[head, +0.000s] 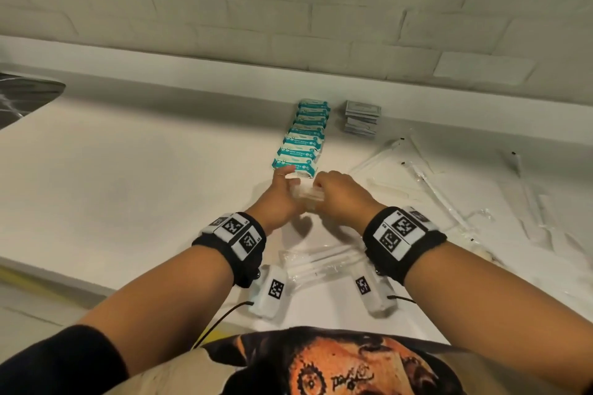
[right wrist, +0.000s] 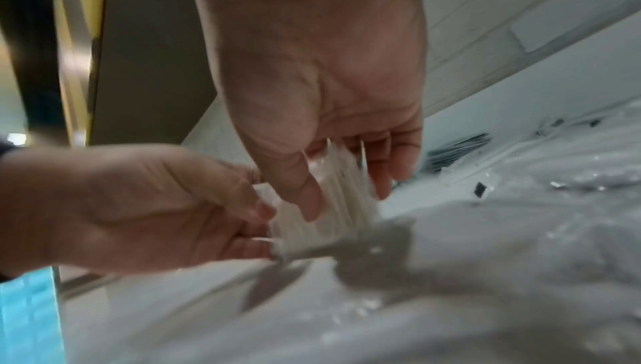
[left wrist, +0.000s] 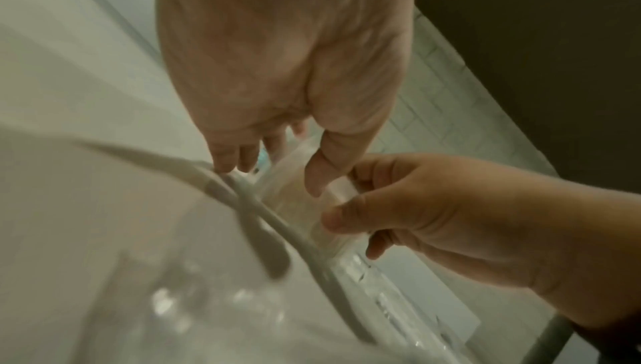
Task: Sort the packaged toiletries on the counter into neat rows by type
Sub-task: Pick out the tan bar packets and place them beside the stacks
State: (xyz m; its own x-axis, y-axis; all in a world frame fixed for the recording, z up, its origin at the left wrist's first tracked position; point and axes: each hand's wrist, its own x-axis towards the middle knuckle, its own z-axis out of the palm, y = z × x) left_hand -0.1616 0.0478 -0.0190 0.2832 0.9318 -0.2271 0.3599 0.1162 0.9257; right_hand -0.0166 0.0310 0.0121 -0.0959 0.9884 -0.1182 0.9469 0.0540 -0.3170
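Observation:
Both hands hold one small clear swab packet (head: 307,194) just above the white counter (head: 144,189), in front of the teal row. My left hand (head: 290,185) pinches its left end, thumb (left wrist: 320,175) on the front. My right hand (head: 321,188) grips the right end, thumb and fingers curled round the white sticks (right wrist: 338,197). Several teal wipe packs (head: 305,135) lie in a straight row running back to the wall. A short stack of grey sachets (head: 362,119) sits to the right of that row. In the left wrist view the packet (left wrist: 295,205) shows between both thumbs.
Clear-wrapped toothbrushes (head: 420,170) lie scattered over the right side of the counter. More clear packets (head: 321,261) lie near the front edge under my wrists. A dark sink edge (head: 25,96) is at far left. A white brick wall (head: 288,9) backs the counter.

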